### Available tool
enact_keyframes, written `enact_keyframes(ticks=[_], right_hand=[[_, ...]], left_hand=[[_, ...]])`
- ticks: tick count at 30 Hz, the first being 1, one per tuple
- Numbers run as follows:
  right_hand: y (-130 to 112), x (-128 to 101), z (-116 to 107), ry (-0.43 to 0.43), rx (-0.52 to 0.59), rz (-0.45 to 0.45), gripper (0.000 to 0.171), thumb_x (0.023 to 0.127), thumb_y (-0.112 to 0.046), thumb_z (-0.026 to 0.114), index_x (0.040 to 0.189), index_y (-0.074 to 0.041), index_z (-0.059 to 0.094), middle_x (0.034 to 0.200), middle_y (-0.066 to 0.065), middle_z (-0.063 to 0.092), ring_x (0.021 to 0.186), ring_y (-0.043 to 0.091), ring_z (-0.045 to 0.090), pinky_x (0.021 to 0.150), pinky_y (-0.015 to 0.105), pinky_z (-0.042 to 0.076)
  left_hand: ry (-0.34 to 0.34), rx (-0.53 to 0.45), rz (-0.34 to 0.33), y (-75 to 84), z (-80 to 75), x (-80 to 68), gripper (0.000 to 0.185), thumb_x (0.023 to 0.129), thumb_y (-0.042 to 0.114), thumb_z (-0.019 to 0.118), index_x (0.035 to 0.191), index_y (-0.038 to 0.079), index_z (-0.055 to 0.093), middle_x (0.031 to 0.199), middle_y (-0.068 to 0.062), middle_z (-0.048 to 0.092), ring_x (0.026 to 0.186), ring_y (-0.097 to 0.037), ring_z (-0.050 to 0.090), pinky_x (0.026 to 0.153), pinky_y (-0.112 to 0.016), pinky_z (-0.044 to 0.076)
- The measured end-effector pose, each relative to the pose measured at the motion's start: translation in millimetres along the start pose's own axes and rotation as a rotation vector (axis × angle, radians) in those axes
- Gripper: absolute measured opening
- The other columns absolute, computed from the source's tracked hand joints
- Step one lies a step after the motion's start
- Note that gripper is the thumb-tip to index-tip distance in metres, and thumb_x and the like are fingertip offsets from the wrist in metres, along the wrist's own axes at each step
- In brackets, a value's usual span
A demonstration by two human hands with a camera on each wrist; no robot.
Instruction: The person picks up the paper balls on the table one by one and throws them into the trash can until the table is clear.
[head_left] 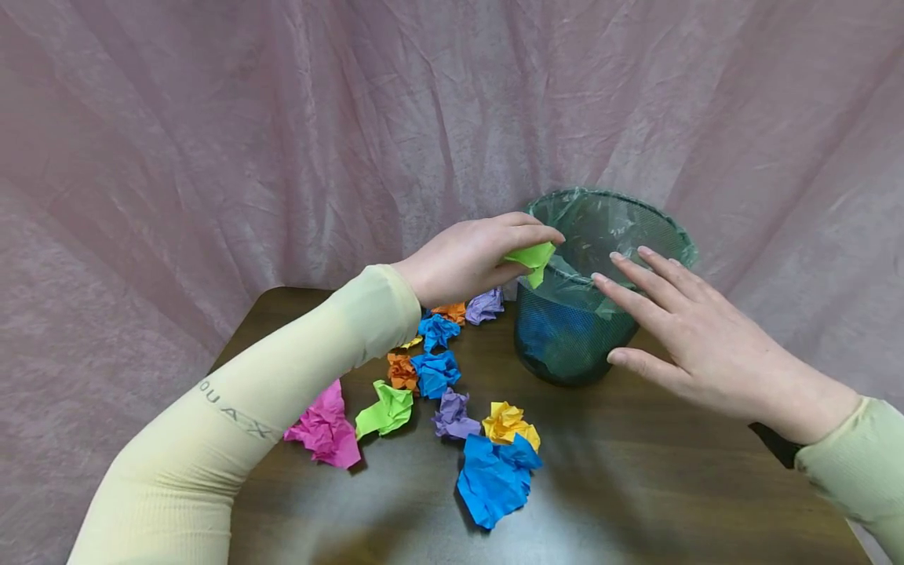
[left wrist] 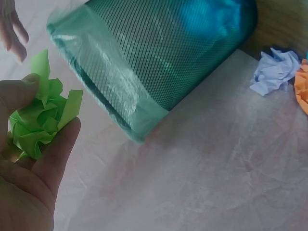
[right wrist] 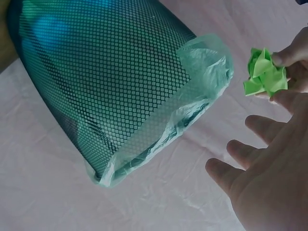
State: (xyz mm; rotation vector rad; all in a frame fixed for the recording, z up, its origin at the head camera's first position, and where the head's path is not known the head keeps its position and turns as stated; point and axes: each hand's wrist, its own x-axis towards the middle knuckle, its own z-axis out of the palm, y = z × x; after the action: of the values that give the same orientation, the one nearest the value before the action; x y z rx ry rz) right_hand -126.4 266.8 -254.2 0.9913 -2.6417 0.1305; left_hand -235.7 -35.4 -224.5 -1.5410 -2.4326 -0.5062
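A crumpled lime-green sheet of paper [head_left: 533,257] is pinched between the thumb and fingers of my left hand [head_left: 480,251], at the near left rim of a green mesh wastebasket [head_left: 575,333]. In the left wrist view the green paper [left wrist: 43,113] fills the grip. A thin green plastic liner [right wrist: 207,62] is folded over the basket's rim. My right hand [head_left: 699,337] is spread with fingers extended in front of the basket's right side, holding nothing. Blue shapes [left wrist: 211,17] show through the mesh low in the basket.
Crumpled papers lie left of the basket on the brown table [head_left: 671,486]: pink [head_left: 328,428], green [head_left: 384,408], purple [head_left: 455,416], yellow [head_left: 508,424], large blue [head_left: 497,479], and several more behind, including orange [head_left: 402,371] and lavender [head_left: 485,306]. A pink curtain [head_left: 395,118] hangs behind.
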Motion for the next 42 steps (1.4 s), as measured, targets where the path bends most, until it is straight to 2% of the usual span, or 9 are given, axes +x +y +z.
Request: enact_keyframes(ticks=[5, 11, 20, 28, 34, 37, 42], right_hand=[[6.2, -1.3, -1.2, -0.017, 0.005, 0.033, 0.084, 0.096, -0.046, 0.070, 0.164, -0.027, 0.026, 0.169, 0.007, 0.022, 0.156, 0.033, 0.010, 0.124, 0.054, 0.011], [19.3, 1.9, -2.4, -0.032, 0.021, 0.080, 0.081, 0.097, -0.045, 0.069, 0.164, -0.026, 0.026, 0.168, 0.011, 0.023, 0.156, 0.034, 0.010, 0.124, 0.053, 0.009], [35.0, 9.7, -2.9, -0.041, 0.015, 0.131, 0.079, 0.098, -0.044, 0.068, 0.163, -0.022, 0.029, 0.167, 0.015, 0.024, 0.155, 0.038, 0.013, 0.123, 0.055, 0.011], [33.6, 9.4, 0.7, -0.019, 0.009, 0.137, 0.078, 0.098, -0.045, 0.067, 0.163, -0.021, 0.031, 0.167, 0.015, 0.026, 0.154, 0.039, 0.015, 0.123, 0.055, 0.013], [31.9, 9.6, 3.0, -0.015, 0.002, 0.137, 0.078, 0.098, -0.046, 0.068, 0.162, -0.020, 0.033, 0.166, 0.015, 0.028, 0.154, 0.038, 0.016, 0.122, 0.057, 0.015], [31.6, 9.3, 3.5, -0.020, 0.002, 0.144, 0.078, 0.098, -0.046, 0.067, 0.162, -0.021, 0.032, 0.166, 0.015, 0.027, 0.154, 0.039, 0.016, 0.121, 0.058, 0.015], [31.4, 7.9, 5.1, -0.029, 0.002, 0.152, 0.079, 0.098, -0.047, 0.067, 0.163, -0.021, 0.031, 0.167, 0.014, 0.026, 0.154, 0.039, 0.015, 0.121, 0.060, 0.015]], left_hand=[[-0.010, 0.029, -0.049, -2.2, -1.2, 17.6, 0.052, 0.100, 0.018, 0.068, 0.150, 0.021, 0.053, 0.144, 0.004, 0.055, 0.122, -0.005, 0.056, 0.100, -0.015, 0.043], [-0.016, 0.029, -0.091, -6.2, -0.4, 33.8, 0.053, 0.101, 0.018, 0.066, 0.152, 0.022, 0.051, 0.146, 0.005, 0.053, 0.124, -0.005, 0.054, 0.100, -0.016, 0.042], [-0.030, 0.021, -0.142, -12.7, 6.5, 47.6, 0.054, 0.102, 0.019, 0.065, 0.153, 0.024, 0.049, 0.147, 0.004, 0.052, 0.126, -0.007, 0.053, 0.103, -0.018, 0.042], [-0.047, 0.054, -0.168, -15.2, 11.7, 60.8, 0.056, 0.104, 0.019, 0.062, 0.156, 0.024, 0.045, 0.151, 0.000, 0.048, 0.131, -0.010, 0.051, 0.103, -0.019, 0.042], [-0.072, 0.058, -0.170, -16.5, 15.2, 64.7, 0.060, 0.102, 0.018, 0.065, 0.158, 0.025, 0.042, 0.152, -0.001, 0.047, 0.134, -0.012, 0.050, 0.105, -0.021, 0.041], [-0.090, 0.068, -0.169, -16.6, 16.2, 66.5, 0.062, 0.103, 0.018, 0.064, 0.159, 0.025, 0.040, 0.160, -0.003, 0.039, 0.139, -0.015, 0.046, 0.108, -0.022, 0.040], [-0.089, 0.072, -0.172, -15.9, 17.1, 68.4, 0.068, 0.102, 0.021, 0.065, 0.162, 0.029, 0.034, 0.172, -0.002, 0.009, 0.149, -0.017, 0.034, 0.108, -0.022, 0.040]])
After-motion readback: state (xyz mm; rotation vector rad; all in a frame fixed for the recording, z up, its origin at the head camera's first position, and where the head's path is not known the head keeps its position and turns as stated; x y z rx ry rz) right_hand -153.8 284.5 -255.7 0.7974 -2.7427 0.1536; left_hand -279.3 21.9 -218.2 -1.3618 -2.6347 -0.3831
